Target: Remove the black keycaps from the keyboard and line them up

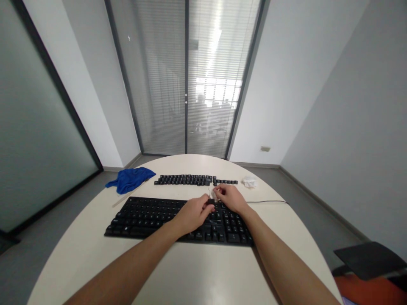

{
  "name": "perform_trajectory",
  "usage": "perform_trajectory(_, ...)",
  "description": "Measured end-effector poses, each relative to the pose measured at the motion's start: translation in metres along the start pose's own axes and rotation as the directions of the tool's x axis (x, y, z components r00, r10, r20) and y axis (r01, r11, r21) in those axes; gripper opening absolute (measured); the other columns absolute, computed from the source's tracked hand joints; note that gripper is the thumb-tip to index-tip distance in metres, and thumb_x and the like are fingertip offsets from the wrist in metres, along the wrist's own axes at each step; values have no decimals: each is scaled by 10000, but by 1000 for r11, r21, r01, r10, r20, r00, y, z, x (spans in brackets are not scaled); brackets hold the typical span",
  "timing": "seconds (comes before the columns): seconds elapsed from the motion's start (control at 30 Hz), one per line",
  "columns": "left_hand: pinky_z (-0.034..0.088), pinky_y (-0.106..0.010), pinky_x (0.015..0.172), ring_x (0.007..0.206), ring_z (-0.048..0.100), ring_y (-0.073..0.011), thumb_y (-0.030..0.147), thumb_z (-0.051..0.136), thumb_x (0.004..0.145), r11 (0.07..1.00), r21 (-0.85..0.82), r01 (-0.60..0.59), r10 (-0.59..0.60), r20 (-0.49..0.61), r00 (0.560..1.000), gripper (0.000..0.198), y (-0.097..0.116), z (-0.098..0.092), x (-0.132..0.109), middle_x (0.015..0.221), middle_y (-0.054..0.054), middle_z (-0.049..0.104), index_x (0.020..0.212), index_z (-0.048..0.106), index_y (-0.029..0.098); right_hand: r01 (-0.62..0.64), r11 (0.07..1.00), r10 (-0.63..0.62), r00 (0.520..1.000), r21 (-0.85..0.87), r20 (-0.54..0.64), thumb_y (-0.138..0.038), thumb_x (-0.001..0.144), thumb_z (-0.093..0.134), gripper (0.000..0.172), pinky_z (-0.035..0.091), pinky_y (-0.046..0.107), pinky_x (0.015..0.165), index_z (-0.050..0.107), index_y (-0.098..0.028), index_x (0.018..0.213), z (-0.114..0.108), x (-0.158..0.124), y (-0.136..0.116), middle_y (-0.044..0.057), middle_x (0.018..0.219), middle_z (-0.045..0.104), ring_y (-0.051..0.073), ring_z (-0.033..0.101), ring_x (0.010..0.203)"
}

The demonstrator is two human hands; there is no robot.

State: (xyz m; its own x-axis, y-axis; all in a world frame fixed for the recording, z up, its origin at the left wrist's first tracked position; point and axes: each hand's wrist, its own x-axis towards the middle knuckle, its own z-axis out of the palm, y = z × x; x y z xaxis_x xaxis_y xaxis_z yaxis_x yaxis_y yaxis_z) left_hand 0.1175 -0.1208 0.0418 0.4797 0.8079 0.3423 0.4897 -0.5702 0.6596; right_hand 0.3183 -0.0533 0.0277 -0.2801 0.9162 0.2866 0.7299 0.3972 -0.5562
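Note:
A black keyboard (146, 218) lies across the round white table (190, 271). Over its right part, my left hand (193, 214) pinches a small black keycap (211, 201) between its fingertips. Beside it, my right hand (230, 198) is closed in a pinch on a small white thing (215, 191) that touches the keycap; I cannot make out what it is. Behind the keyboard, several loose black keycaps (187, 180) are laid out in rows.
A blue cloth (131, 178) lies at the table's back left, with a thin pale stick (125, 197) next to it. A crumpled white wad (249, 182) sits at the back right. The keyboard's cable (270, 201) runs off to the right. A dark chair (369, 260) stands at lower right.

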Motion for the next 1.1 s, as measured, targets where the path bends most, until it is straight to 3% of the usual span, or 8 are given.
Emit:
perform_trajectory(0.17, 510, -271, 699, 768, 690, -186, 341, 476, 935, 968, -240, 67, -69, 2, 998, 176, -7, 2, 2, 831, -58, 733, 834, 523, 205, 4, 997, -3, 1000, -74, 12, -276, 837, 549, 202, 400, 236, 619, 732, -201, 883, -3, -2, -7, 14, 705, 697, 155, 606, 640)
perform_trajectory(0.37, 555, -268, 672, 701, 688, -153, 332, 549, 897, 819, -535, 210, -211, 60, 976, 177, -16, 8, 8, 793, -65, 719, 959, 554, 167, -9, 995, 9, 1000, -96, 4, -282, 832, 560, 186, 392, 235, 608, 730, -206, 836, -3, -3, -8, 5, 679, 689, 153, 607, 627)
perform_trajectory(0.57, 560, -243, 638, 672, 692, -137, 347, 588, 880, 725, -631, 277, -372, -20, 928, 195, -23, 7, 12, 789, -69, 716, 891, 528, 161, 40, 998, -42, 998, -43, -49, -315, 887, 516, 240, 415, 240, 613, 717, -185, 875, -5, -6, -6, 17, 684, 694, 156, 609, 623)
perform_trajectory(0.77, 559, -238, 546, 638, 691, -153, 453, 656, 808, 665, -711, 228, -492, -187, 851, 332, -36, 3, 18, 789, -59, 695, 871, 499, 167, 276, 958, -272, 961, -84, 49, -299, 884, 550, 187, 433, 232, 653, 706, -200, 858, -12, -12, -22, 15, 766, 709, 135, 615, 647)
perform_trajectory(0.93, 559, -230, 527, 629, 679, -143, 462, 646, 805, 676, -699, 233, -514, -221, 829, 331, -37, 1, 17, 783, -40, 680, 846, 494, 171, 369, 919, -350, 926, -141, 143, -342, 864, 602, 239, 435, 233, 677, 662, -233, 1068, -14, -16, -41, 7, 824, 713, 139, 632, 681)
perform_trajectory(1.1, 567, -236, 543, 669, 685, -151, 457, 623, 822, 721, -658, 217, -467, -230, 853, 309, -36, 0, 15, 829, -46, 679, 868, 512, 172, 395, 910, -371, 911, -126, 179, -325, 929, 523, 236, 441, 243, 733, 675, -258, 1097, -10, -19, -46, 30, 904, 723, 158, 649, 784)
